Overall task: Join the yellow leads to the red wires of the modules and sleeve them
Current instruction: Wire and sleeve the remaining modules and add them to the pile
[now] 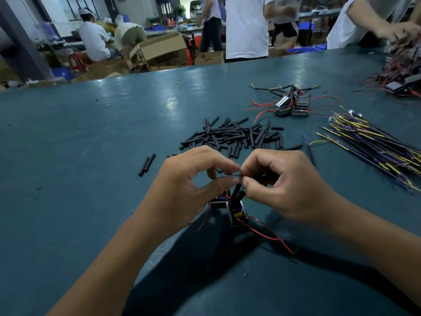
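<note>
My left hand and my right hand meet fingertip to fingertip above the teal table, both pinching a thin wire between thumb and forefinger. Below them hangs a small black module with black sleeves on its leads and red wires trailing onto the table. A second module sits partly hidden under my left hand. A heap of black sleeves lies just beyond my hands. Yellow and purple leads lie bundled at the right.
A cluster of modules with red wires sits further back on the right. Two loose sleeves lie at the left. Another person's hands work over a tangled pile at the far right corner. Cardboard boxes and people stand behind the table.
</note>
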Motion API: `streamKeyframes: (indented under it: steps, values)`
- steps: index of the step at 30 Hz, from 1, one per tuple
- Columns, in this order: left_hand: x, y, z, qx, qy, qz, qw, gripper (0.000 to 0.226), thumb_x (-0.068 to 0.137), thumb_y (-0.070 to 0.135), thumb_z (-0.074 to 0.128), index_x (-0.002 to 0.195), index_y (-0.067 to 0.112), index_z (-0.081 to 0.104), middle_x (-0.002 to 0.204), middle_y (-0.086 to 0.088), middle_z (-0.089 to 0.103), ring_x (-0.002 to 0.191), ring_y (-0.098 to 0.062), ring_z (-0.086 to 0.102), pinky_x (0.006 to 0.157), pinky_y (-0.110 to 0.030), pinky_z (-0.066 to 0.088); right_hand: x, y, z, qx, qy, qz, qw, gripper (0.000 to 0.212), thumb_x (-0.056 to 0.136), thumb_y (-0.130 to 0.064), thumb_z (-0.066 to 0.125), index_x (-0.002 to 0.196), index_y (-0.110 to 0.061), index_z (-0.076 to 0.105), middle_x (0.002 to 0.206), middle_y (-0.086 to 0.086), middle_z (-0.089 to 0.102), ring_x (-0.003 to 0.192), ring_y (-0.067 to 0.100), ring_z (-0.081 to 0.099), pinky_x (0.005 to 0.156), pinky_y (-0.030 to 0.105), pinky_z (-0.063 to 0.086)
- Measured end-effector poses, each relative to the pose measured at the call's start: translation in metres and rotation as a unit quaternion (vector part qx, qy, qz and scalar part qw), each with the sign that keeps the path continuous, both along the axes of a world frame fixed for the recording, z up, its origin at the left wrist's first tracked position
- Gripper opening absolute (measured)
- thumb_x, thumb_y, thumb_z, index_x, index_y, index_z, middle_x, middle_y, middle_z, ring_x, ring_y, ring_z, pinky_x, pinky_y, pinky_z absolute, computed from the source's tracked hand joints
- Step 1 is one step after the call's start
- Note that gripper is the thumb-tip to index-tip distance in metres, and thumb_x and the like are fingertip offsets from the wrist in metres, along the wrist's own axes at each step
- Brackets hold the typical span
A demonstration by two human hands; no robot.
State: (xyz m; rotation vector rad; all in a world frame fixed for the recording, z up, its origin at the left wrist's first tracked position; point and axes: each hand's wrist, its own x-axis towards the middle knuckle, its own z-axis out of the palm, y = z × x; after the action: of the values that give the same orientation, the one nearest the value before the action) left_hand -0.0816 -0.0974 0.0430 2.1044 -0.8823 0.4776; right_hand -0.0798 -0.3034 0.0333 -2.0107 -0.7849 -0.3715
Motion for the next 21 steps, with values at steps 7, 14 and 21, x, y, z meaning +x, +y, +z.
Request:
streamKeyframes:
  steps: [7, 14, 21]
  values:
    - [0.001, -0.001, 0.000, 0.121, -0.188, 0.045, 0.974, 0.015, 0.095, 0.024, 0.064, 0.092, 0.012, 0.073, 0.092, 0.002, 0.068, 0.078, -0.022, 0.061, 0.072, -0.041, 0.044, -0.002, 0.001, 0.001, -0.013, -0.012, 0.010, 1.000, 0.010, 0.081, -0.014, 0.068, 0.076, -0.020, 0.063, 0.066, -0.017, 0.059, 0.060, 0.005, 0.057, 0.060, 0.012, 0.041]
    - [-0.005, -0.005, 0.001, 0.138, -0.143, 0.073, 0.977, 0.021, 0.097, 0.027, 0.057, 0.090, 0.011, 0.069, 0.088, 0.003, 0.066, 0.079, -0.018, 0.059, 0.074, -0.034, 0.039, -0.003, 0.000, 0.001, -0.015, -0.010, 0.013, 1.000, 0.009, 0.082, -0.016, 0.068, 0.075, -0.019, 0.064, 0.065, -0.015, 0.060, 0.060, 0.007, 0.057, 0.060, 0.015, 0.042]
    - [-0.011, -0.004, 0.007, -0.001, 0.215, 0.020, 0.976, 0.015, 0.092, 0.027, 0.067, 0.080, 0.017, 0.069, 0.070, 0.014, 0.067, 0.064, 0.003, 0.057, 0.065, -0.010, 0.041, -0.004, -0.001, 0.006, -0.135, -0.145, -0.008, 0.980, 0.004, 0.082, -0.011, 0.070, 0.081, -0.010, 0.066, 0.073, -0.008, 0.059, 0.065, 0.004, 0.047, 0.062, 0.018, 0.040]
